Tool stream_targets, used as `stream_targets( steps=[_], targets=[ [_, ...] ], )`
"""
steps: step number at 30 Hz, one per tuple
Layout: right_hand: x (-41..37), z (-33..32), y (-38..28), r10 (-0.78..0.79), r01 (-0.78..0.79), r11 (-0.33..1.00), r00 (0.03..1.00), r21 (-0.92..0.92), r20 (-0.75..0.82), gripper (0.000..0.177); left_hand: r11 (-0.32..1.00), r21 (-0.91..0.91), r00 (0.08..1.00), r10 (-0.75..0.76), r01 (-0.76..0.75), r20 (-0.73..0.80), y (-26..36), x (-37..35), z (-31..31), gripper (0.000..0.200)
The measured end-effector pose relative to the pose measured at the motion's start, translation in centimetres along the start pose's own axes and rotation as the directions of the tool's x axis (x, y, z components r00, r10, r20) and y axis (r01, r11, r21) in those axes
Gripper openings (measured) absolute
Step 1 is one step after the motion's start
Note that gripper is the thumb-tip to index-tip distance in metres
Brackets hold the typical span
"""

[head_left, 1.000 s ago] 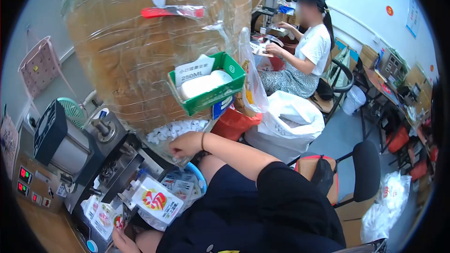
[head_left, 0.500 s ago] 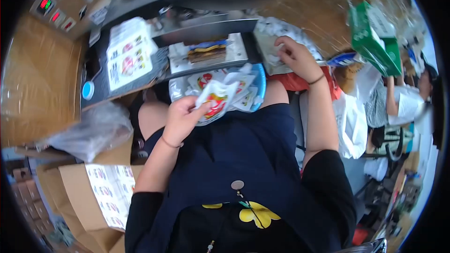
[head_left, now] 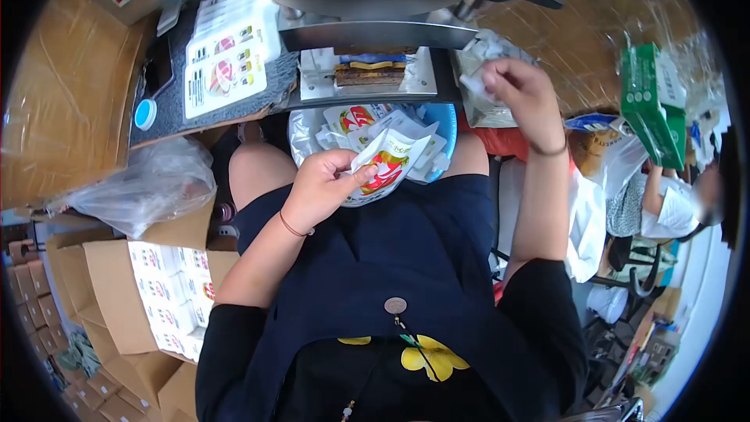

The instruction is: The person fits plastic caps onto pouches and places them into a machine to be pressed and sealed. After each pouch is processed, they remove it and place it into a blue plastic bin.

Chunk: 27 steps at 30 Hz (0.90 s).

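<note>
My left hand [head_left: 322, 186] is closed on a white printed pouch [head_left: 388, 164] with red and green artwork, held over my lap. Below and behind it, more printed pouches [head_left: 351, 119] lie in a blue basin [head_left: 447, 121] between my knees. My right hand [head_left: 527, 100] is raised at the right, thumb and fingers pinching a small white piece [head_left: 473, 84] whose exact shape I cannot make out. Just beneath that hand is a container [head_left: 486, 113] with small white items in clear plastic.
A machine with a metal bar [head_left: 375, 36] and a jig block [head_left: 371, 74] stands ahead. Flat printed sheets [head_left: 226, 70] and a blue-rimmed cap [head_left: 145, 114] lie on the left bench. An open carton [head_left: 117, 297] holds printed packs. A green box [head_left: 655, 101] and another person [head_left: 670, 203] are at right.
My right hand has risen away from the container, a white piece now showing in its fingers. My left hand has shifted right with the pouch. The camera view has tilted down slightly.
</note>
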State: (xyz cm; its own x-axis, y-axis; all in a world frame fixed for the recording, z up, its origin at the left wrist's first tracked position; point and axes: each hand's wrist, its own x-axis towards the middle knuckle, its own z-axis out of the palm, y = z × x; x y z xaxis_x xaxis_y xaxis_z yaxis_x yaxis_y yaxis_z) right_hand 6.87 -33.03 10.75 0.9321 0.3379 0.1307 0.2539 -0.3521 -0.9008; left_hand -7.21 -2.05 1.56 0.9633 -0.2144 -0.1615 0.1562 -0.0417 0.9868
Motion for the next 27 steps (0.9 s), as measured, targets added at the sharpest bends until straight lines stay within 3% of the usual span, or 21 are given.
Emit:
stream_targets(
  steps=[1,3,7,10,11,14,17,18,21,25,27],
  targets=[
    [-1.2,2.2,-2.0,-0.004,-0.012,0.951,0.999,0.308,0.053,0.018,0.999,-0.032,1.000,-0.006,0.006,0.005,-0.1,-0.1,0.1,0.026],
    [-1.8,5.9,-2.1,-0.140,0.129,0.970,0.989,0.207,0.038,0.017,0.997,-0.080,1.000,-0.011,0.014,0.028,0.1,0.1,0.4,0.027],
    [-1.5,7.4,-2.4,-0.160,0.152,0.985,0.981,0.078,0.113,0.016,0.969,-0.239,0.989,-0.018,0.054,0.147,0.4,0.3,0.8,0.030],
    [-1.1,5.5,-1.7,-0.174,0.178,0.984,0.966,-0.006,0.193,0.014,0.914,-0.358,0.966,-0.113,0.193,0.232,1.3,-0.1,1.8,0.032],
    [-1.3,5.5,-1.9,-0.169,0.169,0.986,0.979,0.009,0.117,0.014,0.906,-0.374,0.966,-0.117,0.200,0.232,1.3,-0.1,2.1,0.031],
    [-1.5,5.8,-2.3,-0.157,0.169,0.981,0.981,0.096,-0.117,0.013,0.972,0.005,0.932,-0.228,0.236,0.281,1.9,0.7,1.3,0.032],
    [-0.9,6.8,-3.5,-0.250,0.255,0.966,0.964,-0.041,0.087,0.013,0.937,-0.337,0.987,-0.042,0.093,0.156,0.3,0.8,2.4,0.029],
    [-0.8,6.7,-3.5,-0.244,0.253,0.962,0.965,-0.106,0.094,0.014,0.943,-0.300,0.974,-0.086,0.148,0.210,0.5,0.9,2.0,0.033],
    [-0.8,5.6,-3.7,-0.231,0.255,0.942,0.964,-0.216,0.134,0.016,0.850,-0.477,0.969,-0.139,0.222,0.204,1.7,0.4,2.3,0.035],
    [-0.7,5.2,-3.3,-0.242,0.319,0.926,0.911,-0.201,0.333,0.020,0.864,-0.428,0.944,-0.139,0.264,0.301,1.6,0.7,2.0,0.034],
    [-0.7,5.1,-3.0,-0.193,0.202,0.976,0.975,-0.082,0.106,0.017,0.955,-0.212,0.955,-0.152,0.209,0.255,1.1,1.0,1.6,0.033]
  ],
)
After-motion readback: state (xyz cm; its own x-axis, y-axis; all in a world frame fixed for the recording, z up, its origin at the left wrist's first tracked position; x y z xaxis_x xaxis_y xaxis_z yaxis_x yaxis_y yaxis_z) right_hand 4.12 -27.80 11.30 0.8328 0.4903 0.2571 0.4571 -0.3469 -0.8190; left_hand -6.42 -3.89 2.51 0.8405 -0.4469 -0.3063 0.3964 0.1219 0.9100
